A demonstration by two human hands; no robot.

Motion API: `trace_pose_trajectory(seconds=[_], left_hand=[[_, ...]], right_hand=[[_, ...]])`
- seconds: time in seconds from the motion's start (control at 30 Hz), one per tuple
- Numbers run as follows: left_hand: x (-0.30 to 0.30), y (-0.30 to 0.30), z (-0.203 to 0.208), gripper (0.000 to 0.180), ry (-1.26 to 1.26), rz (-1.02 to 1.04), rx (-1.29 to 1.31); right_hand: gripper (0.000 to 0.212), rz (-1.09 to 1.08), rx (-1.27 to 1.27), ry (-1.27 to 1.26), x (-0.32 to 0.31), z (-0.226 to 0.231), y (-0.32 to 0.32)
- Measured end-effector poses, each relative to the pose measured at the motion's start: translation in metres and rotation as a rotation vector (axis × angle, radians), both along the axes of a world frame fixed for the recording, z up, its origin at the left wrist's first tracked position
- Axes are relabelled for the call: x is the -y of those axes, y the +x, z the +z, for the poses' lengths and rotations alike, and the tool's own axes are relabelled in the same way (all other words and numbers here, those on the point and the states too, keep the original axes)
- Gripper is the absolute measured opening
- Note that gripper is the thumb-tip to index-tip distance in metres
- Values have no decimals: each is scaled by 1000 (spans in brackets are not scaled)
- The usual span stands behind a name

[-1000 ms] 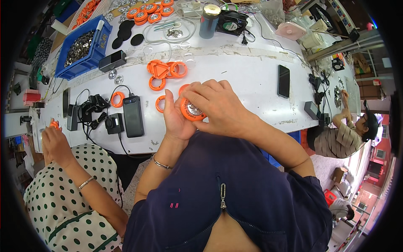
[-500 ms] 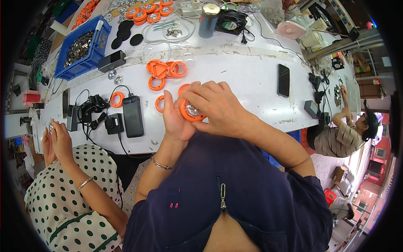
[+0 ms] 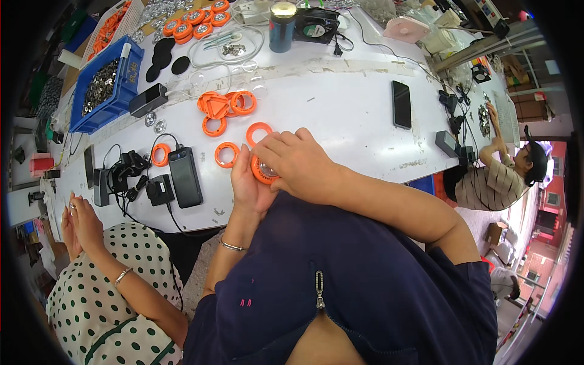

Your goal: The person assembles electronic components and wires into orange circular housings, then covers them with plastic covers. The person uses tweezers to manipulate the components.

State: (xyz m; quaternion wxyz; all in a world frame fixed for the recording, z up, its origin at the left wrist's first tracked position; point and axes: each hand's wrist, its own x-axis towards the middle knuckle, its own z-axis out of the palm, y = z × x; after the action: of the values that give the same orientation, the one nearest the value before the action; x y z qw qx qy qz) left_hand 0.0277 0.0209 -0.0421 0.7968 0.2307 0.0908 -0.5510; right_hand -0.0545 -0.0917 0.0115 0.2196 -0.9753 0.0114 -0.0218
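Note:
Close to the table's near edge, both my hands are around a round orange light (image 3: 260, 173) with a shiny silvery face. My left hand (image 3: 246, 188) cups it from the left and below, thumb pointing up. Over its top and right side lies my right hand (image 3: 304, 167), fingers bent across it, so much of the face is hidden. Just beyond my fingers lies an orange ring (image 3: 258, 132); another orange ring (image 3: 227, 155) is left of my left hand. Farther off is a small pile of orange rings with a triangular orange piece (image 3: 214, 106).
A blue bin (image 3: 126, 79) of small metal parts stands far left, near finished-looking orange lights (image 3: 201, 29). A power bank (image 3: 185, 176) and tangled cables lie left; a phone (image 3: 401, 104) lies right. A can (image 3: 281, 27) stands at the back. Co-workers sit at left and right.
My view has shifted, so the table things sit farther left in the picture. My right hand now covers more of the orange light's face.

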Motion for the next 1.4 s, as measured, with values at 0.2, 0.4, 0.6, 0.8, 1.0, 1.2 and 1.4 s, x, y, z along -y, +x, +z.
trace_pose_trajectory(seconds=[0.2,0.4,0.6,0.8,1.0,1.2,1.4], left_hand=[[1,0,1,51,33,1,17],[1,2,-6,50,16,-10,12],[6,5,-7,50,22,-23,-6],[6,9,-1,58,28,-42,10],[30,28,22,78,-222,-111,-93],[54,44,89,81,-337,-117,-43],[65,38,129,86,-359,-121,28]], right_hand=[[68,6,-53,-52,-2,-2,2],[67,2,-57,-71,-4,-5,2],[66,3,-60,-86,0,-7,5],[65,6,-58,-129,0,4,6],[56,49,27,19,43,30,20],[56,158,121,174,82,90,39],[66,59,-208,460,108,125,47]])
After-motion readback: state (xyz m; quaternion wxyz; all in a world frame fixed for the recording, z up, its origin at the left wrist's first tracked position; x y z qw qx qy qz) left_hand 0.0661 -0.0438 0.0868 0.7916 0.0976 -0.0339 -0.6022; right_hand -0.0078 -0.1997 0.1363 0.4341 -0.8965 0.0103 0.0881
